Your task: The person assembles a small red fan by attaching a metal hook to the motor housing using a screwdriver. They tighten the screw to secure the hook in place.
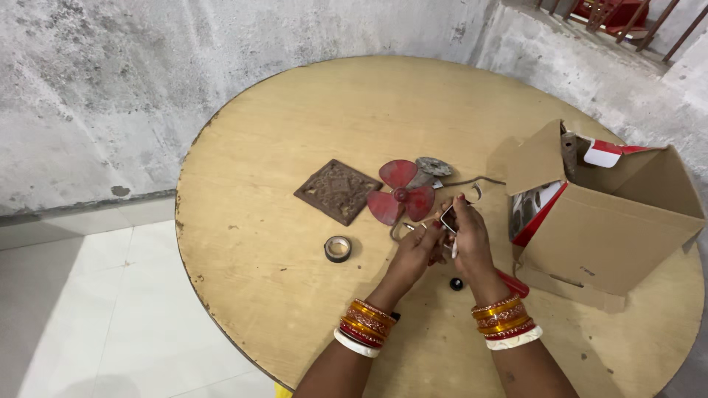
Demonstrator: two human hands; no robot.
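Note:
My left hand (413,254) and my right hand (468,239) meet over the round wooden table (295,133), both pinched around a small metal part with a thin wire (448,218). Just beyond the fingers lies a small red three-bladed fan (400,191) with a grey motor disc (434,166) behind it and a cable running right. A brown patterned square plate (338,190) lies left of the fan. A roll of black tape (338,248) rests left of my left hand. Both wrists wear red and gold bangles.
An open cardboard box (612,221) lies on its side at the right, with red and white contents showing. A small black round piece (456,284) and a red tool handle (512,284) lie near my right wrist. Concrete walls stand behind the table; white floor tiles lie at the left.

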